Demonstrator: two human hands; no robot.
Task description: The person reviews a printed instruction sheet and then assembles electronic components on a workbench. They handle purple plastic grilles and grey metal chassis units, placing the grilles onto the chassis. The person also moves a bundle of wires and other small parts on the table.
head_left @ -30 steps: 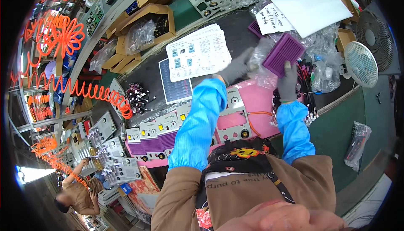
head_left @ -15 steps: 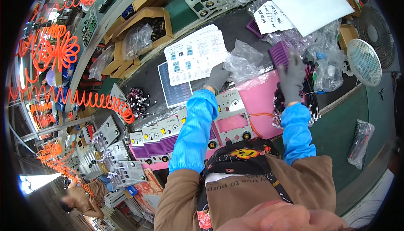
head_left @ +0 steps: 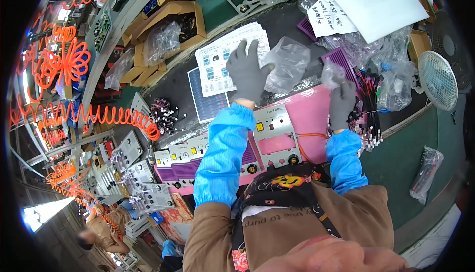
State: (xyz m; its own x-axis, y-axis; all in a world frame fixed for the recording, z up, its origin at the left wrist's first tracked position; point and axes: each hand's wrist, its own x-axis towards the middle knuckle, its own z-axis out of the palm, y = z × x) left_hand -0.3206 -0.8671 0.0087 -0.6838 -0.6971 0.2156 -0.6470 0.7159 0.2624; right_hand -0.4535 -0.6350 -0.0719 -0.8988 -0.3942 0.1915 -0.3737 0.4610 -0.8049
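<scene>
My left hand [head_left: 249, 71], in a grey glove and blue sleeve, is open with fingers spread over the printed sheets [head_left: 213, 76]. Beside its thumb lies a crumpled clear plastic bag [head_left: 288, 64]. My right hand [head_left: 342, 102], gloved alike, has its fingers curled on a small clear plastic bag [head_left: 332, 74], in front of a purple slotted grille [head_left: 344, 60]. Below and between my hands rests a grey front panel [head_left: 273, 132] with a yellow switch and a rectangular opening. Several similar panels with purple grilles [head_left: 168, 174] stand in a row to its left.
A bundle of dark and red wires [head_left: 368, 91] lies right of my right hand. Farther off are bagged parts [head_left: 396, 91], a white foam sheet [head_left: 373, 4] and a round fan [head_left: 438, 81]. Cardboard boxes [head_left: 198, 22] and an orange coiled hose [head_left: 114, 118] are at left.
My left hand has come off the plastic bag, moved up-left over the sheets and spread its fingers. My right hand has drawn back slightly from the purple grille, with a small plastic bag at its fingers.
</scene>
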